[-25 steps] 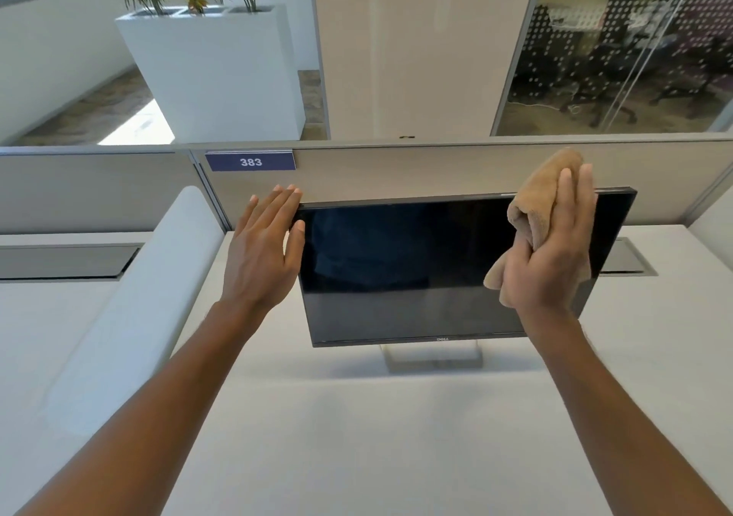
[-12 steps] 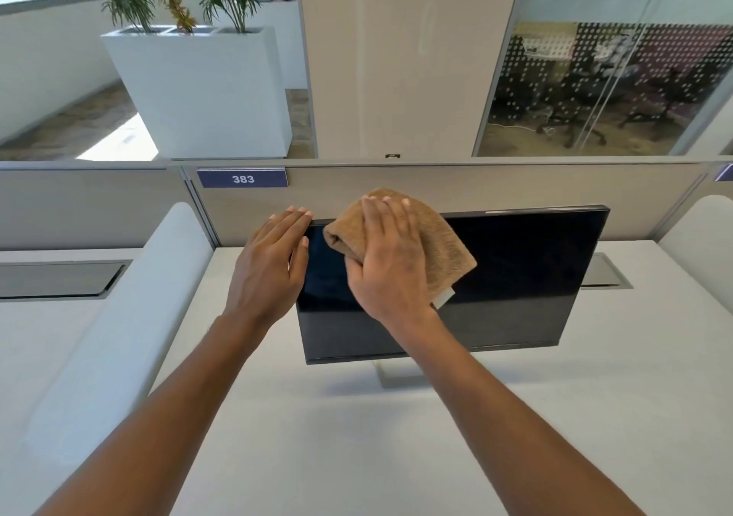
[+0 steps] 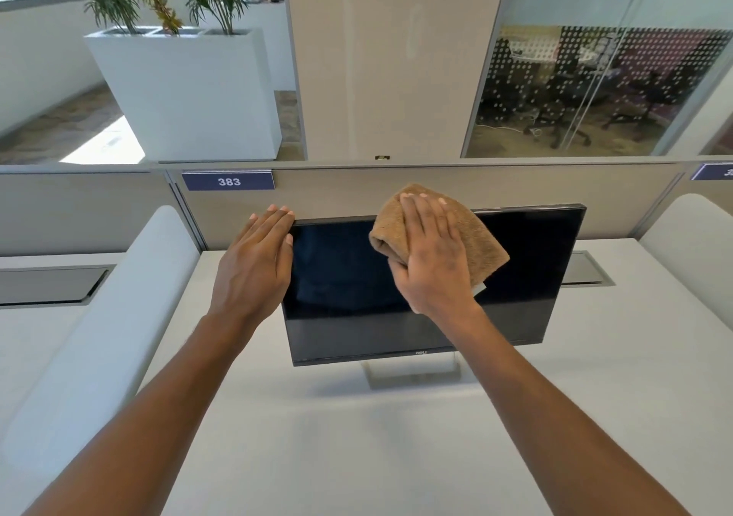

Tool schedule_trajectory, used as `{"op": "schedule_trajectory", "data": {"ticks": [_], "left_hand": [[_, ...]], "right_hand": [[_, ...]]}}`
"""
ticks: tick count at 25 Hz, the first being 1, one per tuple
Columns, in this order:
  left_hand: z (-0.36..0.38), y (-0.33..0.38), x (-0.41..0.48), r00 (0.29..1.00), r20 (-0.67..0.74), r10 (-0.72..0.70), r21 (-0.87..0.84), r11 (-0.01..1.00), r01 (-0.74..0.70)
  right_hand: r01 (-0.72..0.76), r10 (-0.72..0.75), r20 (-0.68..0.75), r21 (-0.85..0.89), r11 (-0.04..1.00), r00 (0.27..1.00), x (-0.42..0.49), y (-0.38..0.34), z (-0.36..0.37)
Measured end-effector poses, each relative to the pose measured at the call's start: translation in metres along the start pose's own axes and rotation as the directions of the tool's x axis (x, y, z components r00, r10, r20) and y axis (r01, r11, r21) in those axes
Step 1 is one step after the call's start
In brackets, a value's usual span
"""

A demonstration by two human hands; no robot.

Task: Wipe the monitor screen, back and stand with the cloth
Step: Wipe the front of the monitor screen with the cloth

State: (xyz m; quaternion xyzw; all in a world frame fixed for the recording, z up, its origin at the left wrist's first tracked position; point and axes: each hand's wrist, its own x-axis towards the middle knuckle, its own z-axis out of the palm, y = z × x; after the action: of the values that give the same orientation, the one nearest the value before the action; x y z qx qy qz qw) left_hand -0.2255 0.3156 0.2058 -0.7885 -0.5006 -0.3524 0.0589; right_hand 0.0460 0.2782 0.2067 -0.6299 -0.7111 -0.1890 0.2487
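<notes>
A black monitor (image 3: 341, 277) stands on a silver stand (image 3: 412, 374) in the middle of the white desk (image 3: 357, 456), its screen facing me. My right hand (image 3: 432, 253) presses a tan cloth (image 3: 482, 245) flat against the upper middle of the screen, fingers straight and pointing up to the top edge. The cloth spreads out to the right of the hand. My left hand (image 3: 254, 265) lies flat against the monitor's upper left edge, fingertips at the top corner. The monitor's back is hidden.
A beige partition (image 3: 337, 190) with a "383" label runs close behind the monitor. White rounded dividers flank the desk at the left (image 3: 99, 337) and right (image 3: 690, 245). Grey cable hatches (image 3: 583, 269) sit in the desk behind the monitor.
My right hand swept the cloth from the screen's upper right corner to the upper left, then came back toward the middle. My left hand stayed on the left edge.
</notes>
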Motion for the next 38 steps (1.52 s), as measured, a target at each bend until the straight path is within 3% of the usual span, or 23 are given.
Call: {"op": "schedule_trajectory", "data": {"ticks": [3, 8, 15, 19, 31, 35, 38], "left_hand": [[0.000, 0.004, 0.000, 1.000, -0.006, 0.006, 0.049, 0.999, -0.006], [0.003, 0.021, -0.004, 0.999, 0.011, -0.033, 0.200, 0.979, 0.030], [0.027, 0.061, 0.007, 0.997, 0.065, 0.034, 0.273, 0.961, -0.050], [0.038, 0.075, 0.009, 0.998, 0.064, 0.002, 0.292, 0.956, -0.020], [0.036, 0.069, 0.010, 0.998, 0.061, 0.009, 0.138, 0.990, -0.017], [0.035, 0.069, 0.011, 0.996, 0.086, 0.007, 0.107, 0.994, -0.016], [0.034, 0.067, 0.011, 0.995, 0.095, 0.007, 0.094, 0.995, -0.016]], "right_hand": [[-0.095, 0.096, -0.001, -0.044, 0.994, 0.995, -0.007, 0.034, -0.009], [-0.169, 0.172, 0.029, -0.087, 0.982, 0.985, -0.004, 0.024, -0.010], [-0.028, 0.030, 0.054, -0.048, 0.998, 0.998, -0.001, -0.009, -0.010], [0.029, -0.026, 0.057, -0.043, 0.999, 0.998, -0.007, 0.008, -0.009], [-0.214, 0.218, 0.009, -0.162, 0.963, 0.976, -0.031, 0.175, -0.043], [-0.283, 0.283, -0.014, -0.116, 0.952, 0.959, -0.028, 0.160, -0.040], [-0.230, 0.232, 0.020, -0.091, 0.969, 0.972, -0.020, 0.119, -0.035]]}}
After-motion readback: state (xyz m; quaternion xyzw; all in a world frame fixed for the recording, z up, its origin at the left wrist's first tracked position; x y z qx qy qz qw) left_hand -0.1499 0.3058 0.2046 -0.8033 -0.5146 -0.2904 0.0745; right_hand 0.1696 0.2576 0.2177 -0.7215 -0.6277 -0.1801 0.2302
